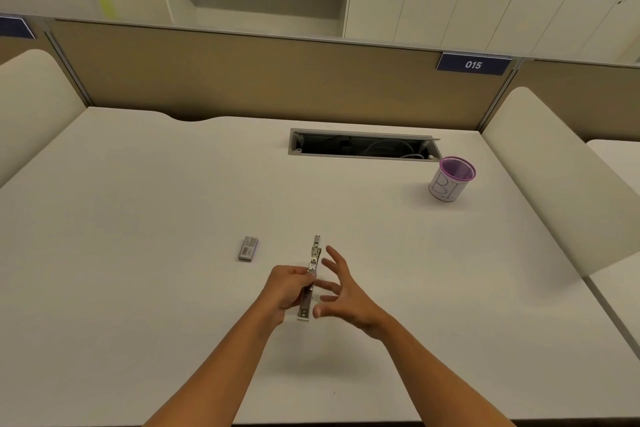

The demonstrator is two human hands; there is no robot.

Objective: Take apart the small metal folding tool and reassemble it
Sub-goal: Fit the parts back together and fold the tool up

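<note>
The small metal folding tool [313,262] is a long, narrow silver piece, unfolded and held lengthwise above the white desk [138,218], pointing away from me. My left hand [285,289] is closed around its middle, so that stretch is hidden. My right hand [341,291] hovers just to the tool's right with fingers spread, holding nothing; its fingertips come close to the tool's near end.
A small grey box [248,248] lies on the desk left of the tool. A purple mesh cup [452,178] wrapped in white paper stands at the back right. An open cable slot [363,147] sits in the desk's far side, before a tan partition.
</note>
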